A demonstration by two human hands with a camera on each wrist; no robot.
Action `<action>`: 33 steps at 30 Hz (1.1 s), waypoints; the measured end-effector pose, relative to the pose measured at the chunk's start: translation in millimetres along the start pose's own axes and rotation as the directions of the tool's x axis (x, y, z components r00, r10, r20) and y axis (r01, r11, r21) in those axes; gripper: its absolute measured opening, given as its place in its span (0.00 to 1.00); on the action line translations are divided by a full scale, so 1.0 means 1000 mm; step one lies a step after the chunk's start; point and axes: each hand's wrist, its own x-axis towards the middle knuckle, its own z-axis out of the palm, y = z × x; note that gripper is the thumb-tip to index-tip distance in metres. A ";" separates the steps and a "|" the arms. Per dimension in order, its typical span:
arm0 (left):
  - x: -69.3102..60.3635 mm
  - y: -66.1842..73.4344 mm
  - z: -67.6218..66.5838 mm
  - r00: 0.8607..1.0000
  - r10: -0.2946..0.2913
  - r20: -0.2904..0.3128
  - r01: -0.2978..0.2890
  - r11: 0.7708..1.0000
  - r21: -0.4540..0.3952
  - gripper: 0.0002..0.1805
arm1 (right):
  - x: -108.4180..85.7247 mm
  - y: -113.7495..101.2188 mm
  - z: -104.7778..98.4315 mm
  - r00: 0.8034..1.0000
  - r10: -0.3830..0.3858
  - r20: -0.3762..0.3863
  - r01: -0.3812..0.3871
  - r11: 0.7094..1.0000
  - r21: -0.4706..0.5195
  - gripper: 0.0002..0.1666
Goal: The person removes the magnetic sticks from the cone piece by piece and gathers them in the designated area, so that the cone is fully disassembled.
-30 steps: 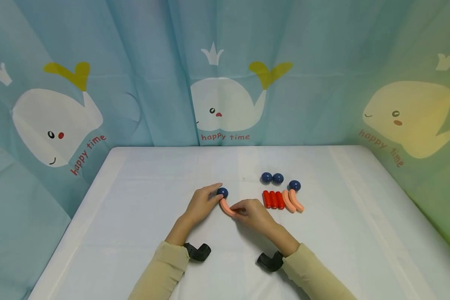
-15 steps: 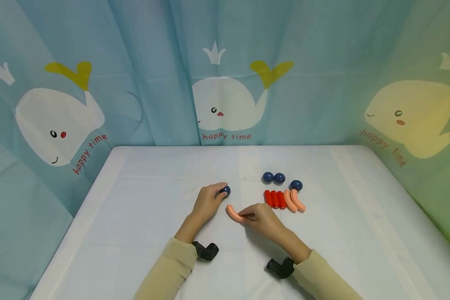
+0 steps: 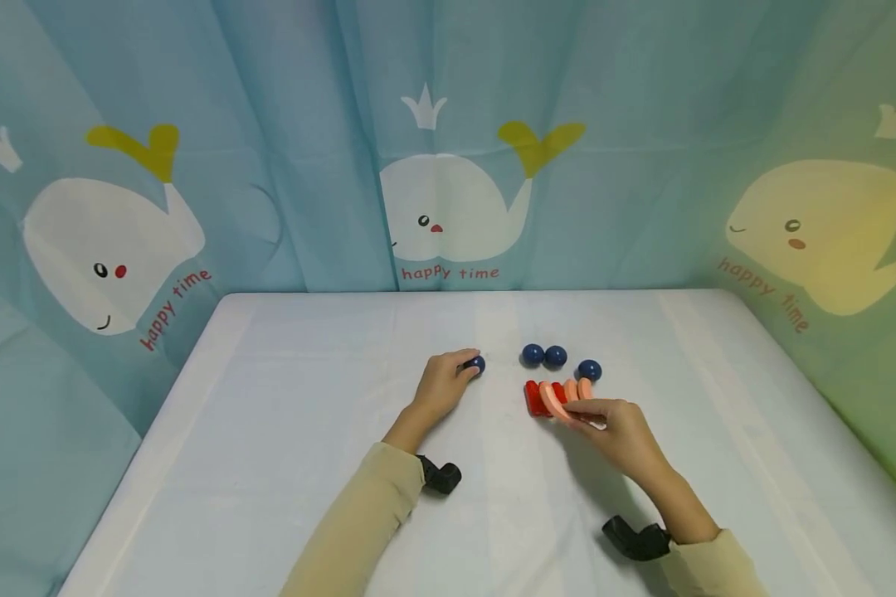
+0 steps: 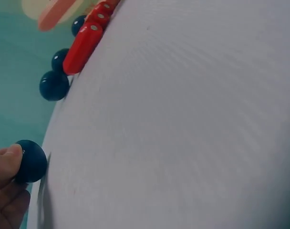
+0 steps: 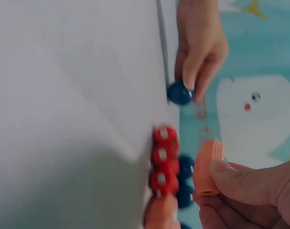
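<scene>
My left hand (image 3: pixel 440 388) pinches a glossy dark-blue ball (image 3: pixel 477 365) between thumb and fingers, close over the white table. In the left wrist view the same ball (image 4: pixel 33 162) shows beside the fingertips. To the right, my right hand (image 3: pixel 620 433) grips one end of a curved orange-pink stick (image 3: pixel 551 400). That stick is raised in front of a row of short red sticks (image 3: pixel 532 400), partly covering them. At the row's right end, two more curved orange-pink sticks (image 3: pixel 585 388) are partly hidden by the right hand. The right wrist view shows the held stick (image 5: pixel 209 164) pinched by the thumb.
Behind the row are two touching blue balls (image 3: pixel 544 356) and a single blue ball (image 3: pixel 589 370) farther right. A white cloth-covered table (image 3: pixel 284 464) lies under everything. The printed blue curtain (image 3: pixel 306 207) rises at its back edge.
The curved stick has left the left hand's ball and moved right in my right hand, up to the red sticks. My left hand has carried its ball right and slightly farther back.
</scene>
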 end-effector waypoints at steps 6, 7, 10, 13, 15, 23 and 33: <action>0.012 0.008 0.015 1.000 -0.014 -0.028 0.013 1.000 -0.028 0.17 | -0.003 0.019 -0.027 0.994 0.091 -0.053 -0.093 0.995 -0.035 0.12; 0.014 0.010 0.017 0.999 -0.019 -0.034 0.018 0.999 -0.034 0.16 | -0.004 0.023 -0.032 0.992 0.106 -0.066 -0.109 0.993 -0.042 0.12; 0.016 0.013 0.022 0.998 -0.034 -0.045 0.031 0.998 -0.053 0.16 | -0.007 0.035 -0.044 0.983 0.151 -0.101 -0.157 0.986 -0.059 0.12; 0.017 0.016 0.025 0.998 -0.053 -0.041 0.050 0.997 -0.065 0.16 | -0.010 0.046 -0.050 0.975 0.200 -0.091 -0.207 0.976 -0.065 0.14; 0.019 0.017 0.027 0.997 -0.065 -0.033 0.062 0.996 -0.070 0.17 | -0.011 0.053 -0.051 0.970 0.235 -0.069 -0.239 0.969 -0.060 0.15; 0.026 0.024 0.035 0.995 -0.093 -0.024 0.091 0.993 -0.069 0.17 | -0.010 0.063 -0.041 0.956 0.290 0.041 -0.287 0.955 -0.072 0.14; 0.032 0.030 0.036 0.998 -0.066 0.000 0.066 0.998 -0.007 0.17 | -0.007 0.060 -0.033 0.957 0.278 0.080 -0.273 0.959 -0.071 0.12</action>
